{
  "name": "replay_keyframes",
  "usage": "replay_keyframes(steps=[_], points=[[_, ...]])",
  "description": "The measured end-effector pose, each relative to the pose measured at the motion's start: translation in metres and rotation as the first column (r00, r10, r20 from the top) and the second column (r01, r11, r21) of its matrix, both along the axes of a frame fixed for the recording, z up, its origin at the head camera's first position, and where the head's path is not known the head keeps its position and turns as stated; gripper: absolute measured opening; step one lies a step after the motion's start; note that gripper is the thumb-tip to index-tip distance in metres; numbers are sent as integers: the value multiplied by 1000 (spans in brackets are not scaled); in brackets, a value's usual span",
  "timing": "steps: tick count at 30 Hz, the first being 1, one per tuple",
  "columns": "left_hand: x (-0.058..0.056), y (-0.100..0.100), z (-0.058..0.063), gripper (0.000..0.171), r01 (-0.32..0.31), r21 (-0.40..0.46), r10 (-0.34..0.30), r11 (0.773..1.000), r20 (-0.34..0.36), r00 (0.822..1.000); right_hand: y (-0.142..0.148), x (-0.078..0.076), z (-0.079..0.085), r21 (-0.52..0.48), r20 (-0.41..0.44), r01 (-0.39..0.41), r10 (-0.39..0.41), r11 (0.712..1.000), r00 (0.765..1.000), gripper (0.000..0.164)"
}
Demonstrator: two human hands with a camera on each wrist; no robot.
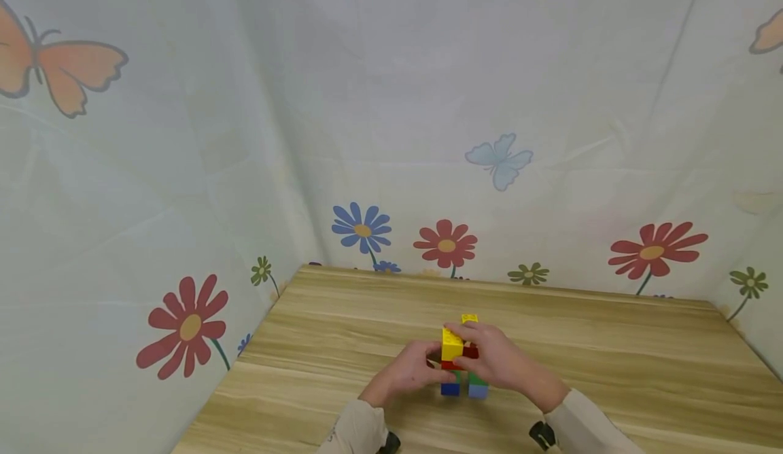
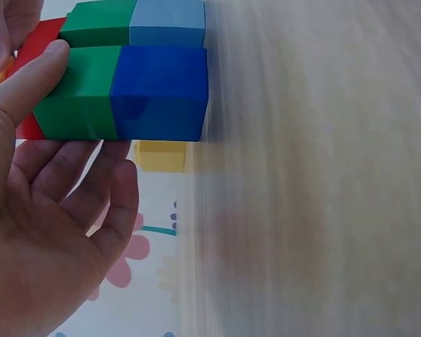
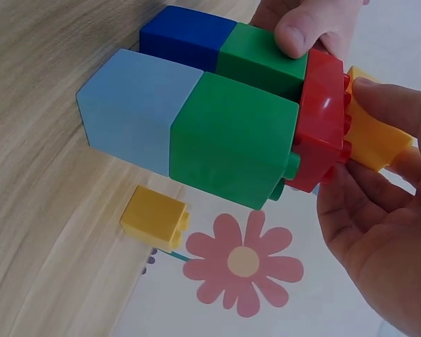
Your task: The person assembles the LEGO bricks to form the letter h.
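Two short columns of toy building blocks stand side by side: a dark blue block [image 2: 161, 95] topped by a green block [image 2: 81, 98], and a light blue block [image 3: 137, 112] topped by another green block [image 3: 235, 137]. A red block [image 3: 323, 102] bridges both. My left hand [image 1: 411, 370] grips the column over the dark blue block, its thumb on the green face and fingers behind. Between thumb and fingers, my right hand [image 1: 498, 359] pinches a yellow block [image 1: 453, 344] at the top of the red one, over the left side. Red studs show beside it.
A second yellow block [image 3: 154, 217] sits on the wood-grain table [image 1: 330, 332] behind the stack. White cloth [image 1: 391, 100] printed with flowers and butterflies hangs around the table's back and sides.
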State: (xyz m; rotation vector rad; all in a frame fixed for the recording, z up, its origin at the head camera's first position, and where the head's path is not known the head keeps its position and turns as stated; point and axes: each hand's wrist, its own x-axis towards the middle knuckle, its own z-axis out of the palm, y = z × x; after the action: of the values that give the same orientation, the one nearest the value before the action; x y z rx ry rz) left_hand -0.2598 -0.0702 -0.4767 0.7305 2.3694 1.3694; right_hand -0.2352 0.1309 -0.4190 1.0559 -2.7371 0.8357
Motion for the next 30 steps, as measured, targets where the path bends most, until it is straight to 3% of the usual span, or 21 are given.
replay_keyframes(steps=[12, 30], points=[[-2, -1, -4, 31, 24, 1, -24, 1000, -9, 1000, -1, 2, -2, 39, -43, 15, -13, 999, 999, 54], [-1, 0, -2, 30, 8, -18, -8, 1000, -18, 1000, -2, 3, -1, 49, -71, 41, -38, 998, 997, 55]])
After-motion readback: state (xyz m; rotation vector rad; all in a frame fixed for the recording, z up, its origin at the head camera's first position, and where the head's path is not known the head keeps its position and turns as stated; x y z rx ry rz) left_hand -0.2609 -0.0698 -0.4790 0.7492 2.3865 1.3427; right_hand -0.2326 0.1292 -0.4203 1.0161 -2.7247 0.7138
